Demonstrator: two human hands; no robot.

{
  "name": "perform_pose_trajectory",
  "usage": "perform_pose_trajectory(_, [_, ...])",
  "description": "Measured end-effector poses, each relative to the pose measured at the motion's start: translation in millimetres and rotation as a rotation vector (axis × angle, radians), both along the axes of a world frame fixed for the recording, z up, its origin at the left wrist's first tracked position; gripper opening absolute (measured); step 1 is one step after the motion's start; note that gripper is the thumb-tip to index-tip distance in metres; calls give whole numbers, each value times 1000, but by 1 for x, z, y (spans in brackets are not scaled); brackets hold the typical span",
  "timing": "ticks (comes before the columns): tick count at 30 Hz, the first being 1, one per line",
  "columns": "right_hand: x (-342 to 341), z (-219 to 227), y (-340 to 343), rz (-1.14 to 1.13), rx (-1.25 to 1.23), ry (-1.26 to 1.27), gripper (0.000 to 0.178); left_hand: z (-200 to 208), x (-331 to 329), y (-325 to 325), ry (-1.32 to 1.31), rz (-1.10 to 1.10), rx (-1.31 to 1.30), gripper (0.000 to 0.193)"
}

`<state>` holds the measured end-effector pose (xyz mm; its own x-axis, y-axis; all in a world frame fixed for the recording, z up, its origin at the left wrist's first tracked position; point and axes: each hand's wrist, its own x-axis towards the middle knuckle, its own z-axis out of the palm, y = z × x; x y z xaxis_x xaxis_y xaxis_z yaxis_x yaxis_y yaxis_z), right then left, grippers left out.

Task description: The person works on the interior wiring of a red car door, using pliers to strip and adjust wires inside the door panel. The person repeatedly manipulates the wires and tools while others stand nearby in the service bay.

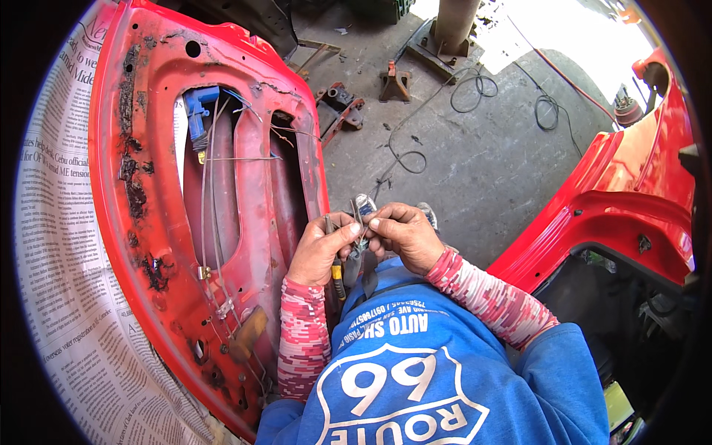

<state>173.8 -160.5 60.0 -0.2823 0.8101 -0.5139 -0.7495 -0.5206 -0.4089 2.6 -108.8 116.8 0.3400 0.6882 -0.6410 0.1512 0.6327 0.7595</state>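
Thumbs and fingers of our left hand (317, 251) and right hand (409, 239) pinch a small greyish piece (359, 231) between them, in front of our blue shirt (475, 356) and just beside the red door (256, 63). A yellow-and-black handle (337, 280) sticks out below the left hand, seemingly gripped there too. We judge a loose pinch could drop the piece onto the grey floor (475, 185), and the crowded left grip could let the tool slip. Inside the hollow door's larger opening we see a blue part (199, 111), thin rods (210, 163) and wires (241, 98).
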Motion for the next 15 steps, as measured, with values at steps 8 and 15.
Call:
perform_pose_trajectory(8, [1, 0, 0, 7, 18, -7, 15, -4, 0, 0, 74, -55, 46, 18])
perform_pose_trajectory(15, [4, 0, 2, 4, 4, -43, 16, -3, -1, -1, 88, -15, 37, 18])
